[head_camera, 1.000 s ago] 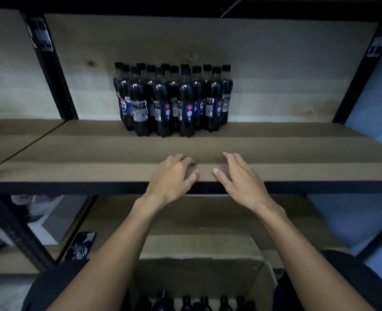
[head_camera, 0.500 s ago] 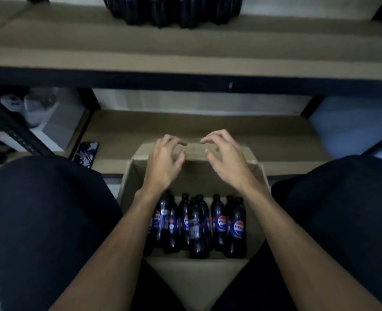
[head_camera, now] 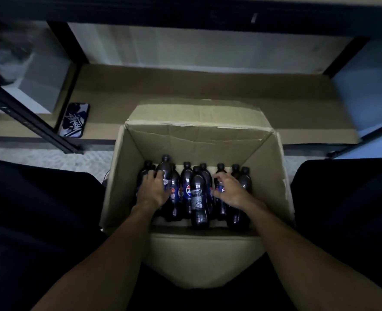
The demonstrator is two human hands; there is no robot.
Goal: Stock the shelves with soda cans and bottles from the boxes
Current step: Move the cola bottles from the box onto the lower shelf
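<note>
Soda bottles (head_camera: 196,198) stood upright by the cardboard box's (head_camera: 199,140) near wall, directly beneath both hands. The left grip (head_camera: 153,190) was clamped on 1 bottle, the right grip (head_camera: 230,191) curled beside another, contact unclear.

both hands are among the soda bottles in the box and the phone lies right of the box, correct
No: the head view shows the blue patterned phone left of the brown cardboard box. Left hand and right hand are among the dark plastic bottles.
</note>
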